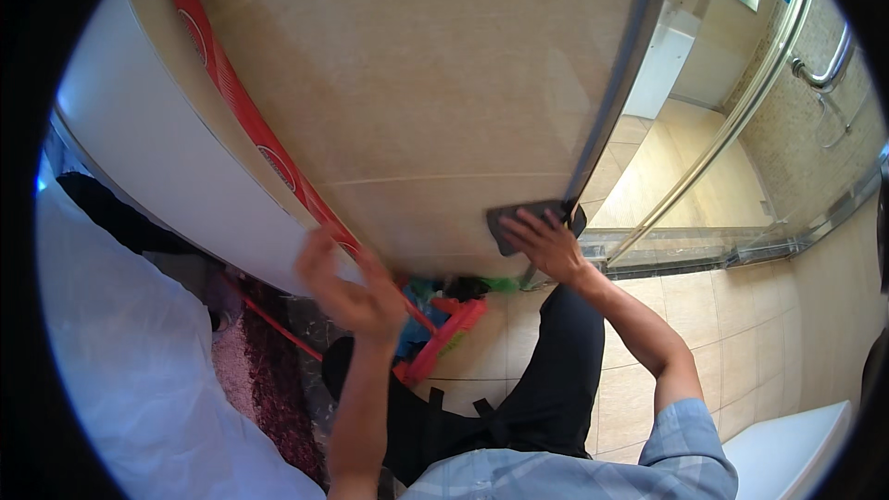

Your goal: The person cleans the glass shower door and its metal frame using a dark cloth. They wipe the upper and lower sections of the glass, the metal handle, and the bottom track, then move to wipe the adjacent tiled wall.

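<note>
My right hand point(546, 243) lies with spread fingers on a dark grey cloth or pad point(500, 230), holding it against a beige panel point(435, 111) low down near its right edge. My left hand point(356, 301) is raised in front of a red broom handle point(245, 116) and is blurred by motion. Its thumb and fingers look apart, with the handle passing behind them; I cannot tell whether they touch it. The broom's pink-red head point(446, 341) rests on the floor below, between my legs.
Blue and green items point(421, 301) lie at the panel's foot. On the right stand a glass door point(769, 130) with a metal handle point(833, 69) and a low sill. White fabric point(139, 361) hangs at left beside a dark red shaggy mat point(278, 370). A white object point(787, 449) sits lower right.
</note>
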Motion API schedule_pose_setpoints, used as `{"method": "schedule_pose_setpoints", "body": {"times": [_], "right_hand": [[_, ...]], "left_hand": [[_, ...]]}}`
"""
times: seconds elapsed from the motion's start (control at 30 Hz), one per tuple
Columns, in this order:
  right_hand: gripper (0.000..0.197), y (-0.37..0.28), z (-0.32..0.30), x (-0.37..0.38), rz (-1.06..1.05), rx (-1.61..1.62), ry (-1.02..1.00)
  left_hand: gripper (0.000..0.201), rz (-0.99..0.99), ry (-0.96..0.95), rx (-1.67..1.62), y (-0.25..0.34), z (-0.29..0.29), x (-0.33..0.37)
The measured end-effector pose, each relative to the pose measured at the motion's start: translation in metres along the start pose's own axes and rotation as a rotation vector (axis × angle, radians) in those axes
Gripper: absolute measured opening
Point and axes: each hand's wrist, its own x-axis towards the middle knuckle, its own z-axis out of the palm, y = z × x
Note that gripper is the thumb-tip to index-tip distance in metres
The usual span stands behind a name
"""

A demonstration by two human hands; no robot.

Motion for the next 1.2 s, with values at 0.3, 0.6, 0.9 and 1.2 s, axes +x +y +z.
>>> {"method": "schedule_pose_setpoints", "body": {"times": [0.3, 0.6, 0.9, 1.2], "right_hand": [[0.046, -0.002, 0.004, 0.043, 0.035, 0.055, 0.049], [0.063, -0.016, 0.111, -0.031, -0.29, 0.26, -0.633], [0.069, -0.048, 0.227, -0.086, -0.521, 0.022, -0.717], [0.048, -0.114, 0.286, -0.051, -0.626, -0.179, -0.238]], "left_hand": [[0.025, -0.769, -0.933, -0.267, -0.003, 0.067, -0.132], [0.026, -0.918, -1.238, -0.191, -0.045, 0.042, -0.25], [0.025, -0.922, -1.352, -0.247, -0.046, 0.02, -0.272], [0.029, -0.937, -1.339, -0.333, -0.037, -0.009, -0.264]]}}
